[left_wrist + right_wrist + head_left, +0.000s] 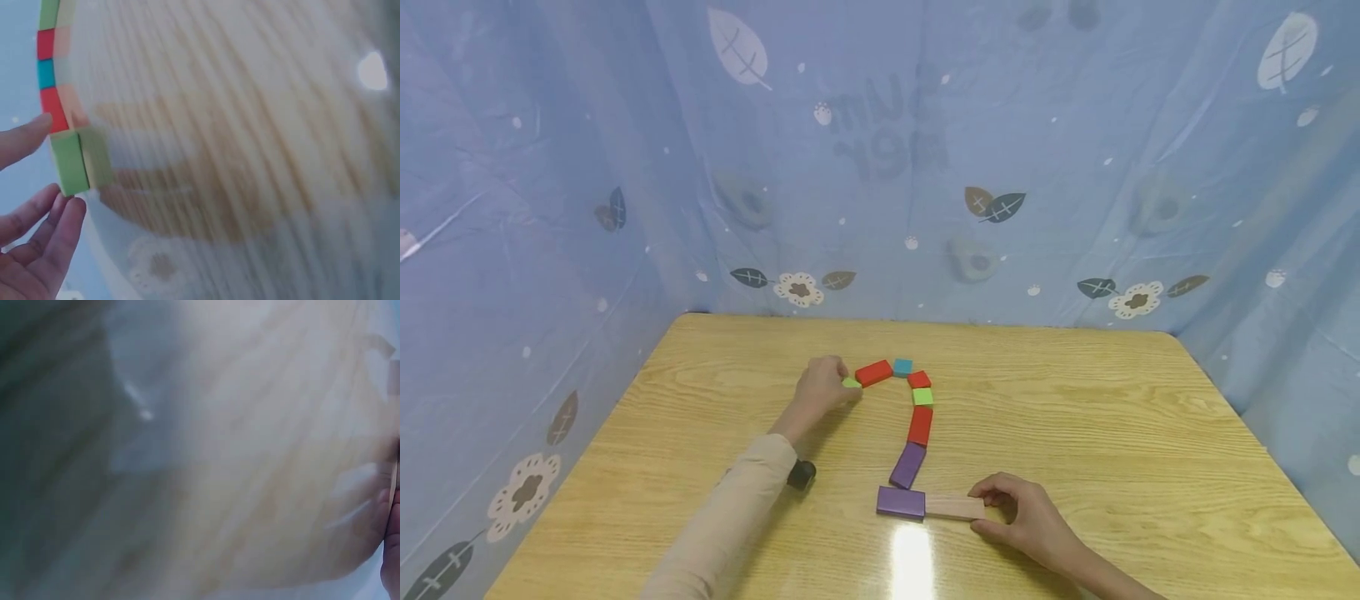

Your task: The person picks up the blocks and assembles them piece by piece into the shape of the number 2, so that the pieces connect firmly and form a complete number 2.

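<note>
My left hand pinches a light green block between thumb and fingertips at the far left end of a curved row of blocks. That block meets a red block; a blue block, a small red block, another green block, a longer red block and a purple block follow round the curve. At the near end a second purple block lies crosswise, end to end with a plain wooden block. The right hand grips that wooden block's right end, thumb near, fingers far.
The blocks lie on a glossy wood-grain table that mirrors light near its front. Blue patterned curtains hang along the back and both sides. A black wrist device sticks out beside the left sleeve.
</note>
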`<state>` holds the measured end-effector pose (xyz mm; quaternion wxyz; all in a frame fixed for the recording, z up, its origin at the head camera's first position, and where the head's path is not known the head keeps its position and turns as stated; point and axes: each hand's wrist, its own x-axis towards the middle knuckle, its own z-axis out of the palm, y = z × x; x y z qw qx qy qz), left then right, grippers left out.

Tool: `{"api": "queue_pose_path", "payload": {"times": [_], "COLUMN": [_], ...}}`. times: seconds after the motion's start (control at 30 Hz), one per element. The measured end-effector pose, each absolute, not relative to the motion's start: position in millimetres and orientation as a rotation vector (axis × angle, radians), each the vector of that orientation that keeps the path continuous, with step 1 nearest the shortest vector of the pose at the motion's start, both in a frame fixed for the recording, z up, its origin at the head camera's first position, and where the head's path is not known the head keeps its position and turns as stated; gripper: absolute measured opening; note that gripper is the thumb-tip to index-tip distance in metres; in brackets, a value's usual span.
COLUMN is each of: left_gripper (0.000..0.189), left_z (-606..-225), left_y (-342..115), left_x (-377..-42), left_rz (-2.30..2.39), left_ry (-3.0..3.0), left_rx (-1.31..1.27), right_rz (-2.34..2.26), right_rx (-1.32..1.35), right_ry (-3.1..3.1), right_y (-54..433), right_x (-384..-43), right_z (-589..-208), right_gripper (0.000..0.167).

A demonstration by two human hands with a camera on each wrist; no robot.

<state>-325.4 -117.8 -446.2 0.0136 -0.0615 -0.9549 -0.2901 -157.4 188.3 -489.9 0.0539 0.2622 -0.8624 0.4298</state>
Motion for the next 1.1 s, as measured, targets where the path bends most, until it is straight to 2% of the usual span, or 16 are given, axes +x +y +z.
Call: {"api": "queue_pose_path", "payload": {"times": [0.43,0.93,1.1], "left_gripper": [0.043,0.03,0.029], "left_z": [-437,-437,-438], "left_y": [-148,-155,-151], "left_x": [-321,-316,-316], "left_rz": [-0.973,-1.036,-1.058], "left_ry": [-2.922,-2.852,-2.822], "left_rx": [-0.185,-0.345,-0.358], "right_rz": [1.299,1.273,1.34], "right_rx": [0.837,0.876,0.991], "right_ry": [-2.659,-2.651,-2.687], "right_y": [189,196,199], "right_x": [-165,-169,-177], "right_z": [-488,-491,-480], "right_gripper": [0.028,0.026,0.031]}}
